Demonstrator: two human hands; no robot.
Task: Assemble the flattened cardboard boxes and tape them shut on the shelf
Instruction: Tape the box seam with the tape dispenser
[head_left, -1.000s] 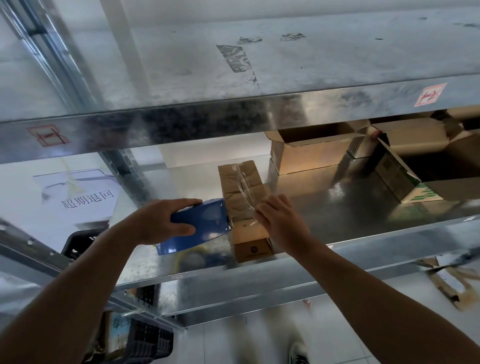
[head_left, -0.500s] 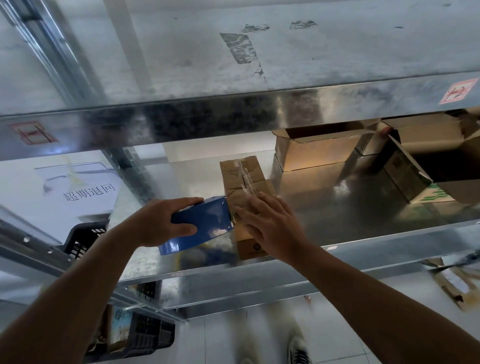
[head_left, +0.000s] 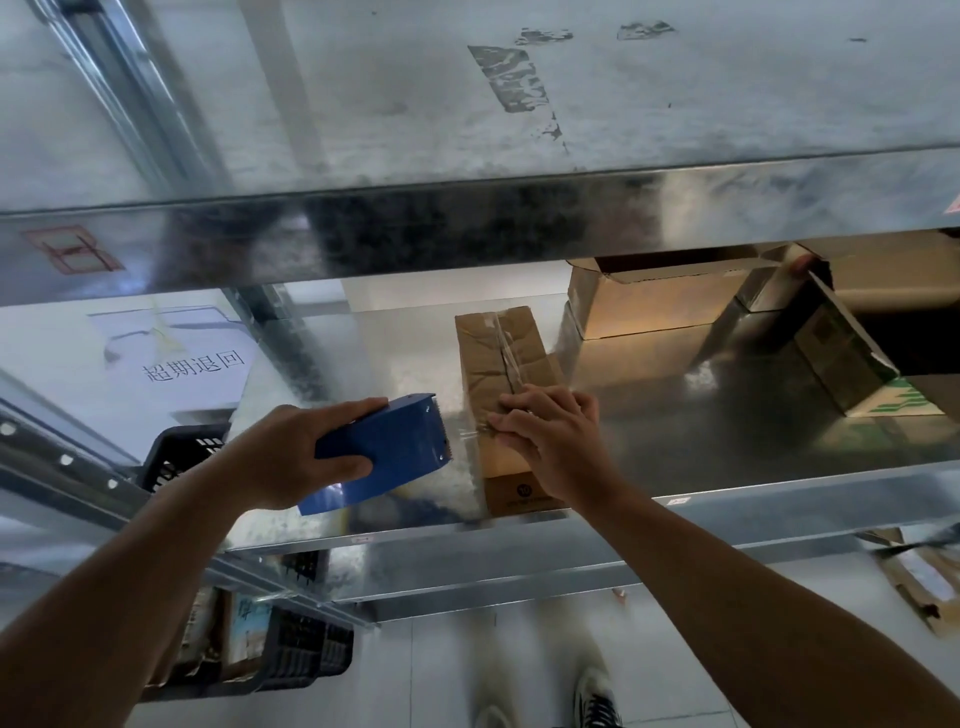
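Right hand (head_left: 550, 441) has settled flat, fingers pressing tape (head_left: 506, 345) onto the probably light, thin-walled box (head_left: 488, 374) at the front edge of the shelf (head_left: 753, 480), best steadied by its stiffer corners, while at nine o'clock the left hand (head_left: 296, 457) grips the dispenser (head_left: 389, 452).

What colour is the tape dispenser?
The tape dispenser is solid blue, gripped by the left hand; head view shows it best.

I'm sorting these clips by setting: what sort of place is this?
Probably a warehouse or stockroom: galvanised steel shelving holds brown cardboard boxes, the left hand grips a blue handheld tape dispenser, and black plastic crates sit below.
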